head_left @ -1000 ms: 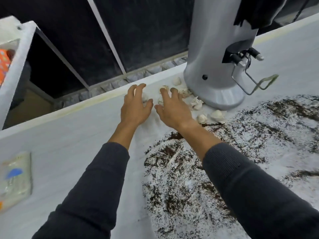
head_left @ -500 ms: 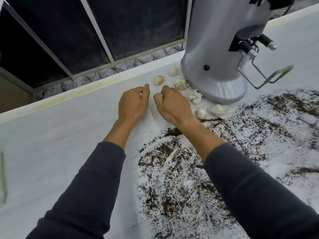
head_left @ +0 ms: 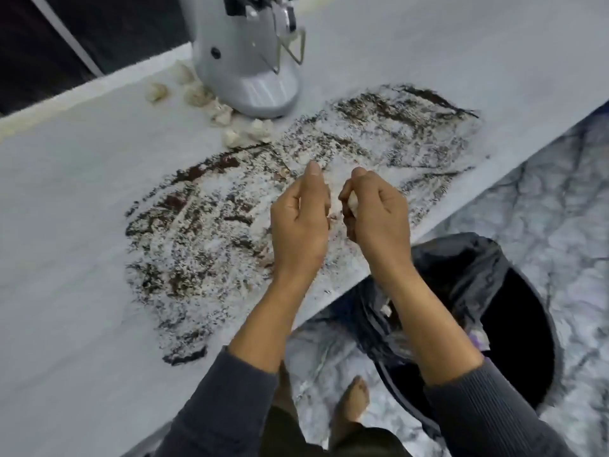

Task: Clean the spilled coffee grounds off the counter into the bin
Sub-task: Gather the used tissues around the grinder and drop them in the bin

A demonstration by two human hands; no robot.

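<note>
Both hands, left hand (head_left: 301, 222) and right hand (head_left: 375, 219), pinch white tissue (head_left: 353, 202) above coffee grounds (head_left: 204, 225), near the counter (head_left: 66, 199) edge over the bin (head_left: 514, 324).

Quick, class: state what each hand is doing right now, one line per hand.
Left hand: fingers curled; whether they hold anything cannot be told.
Right hand: fingers curled round a small pale wad.

Café counter (head_left: 82, 159) with coffee grinder (head_left: 244, 61)
</note>
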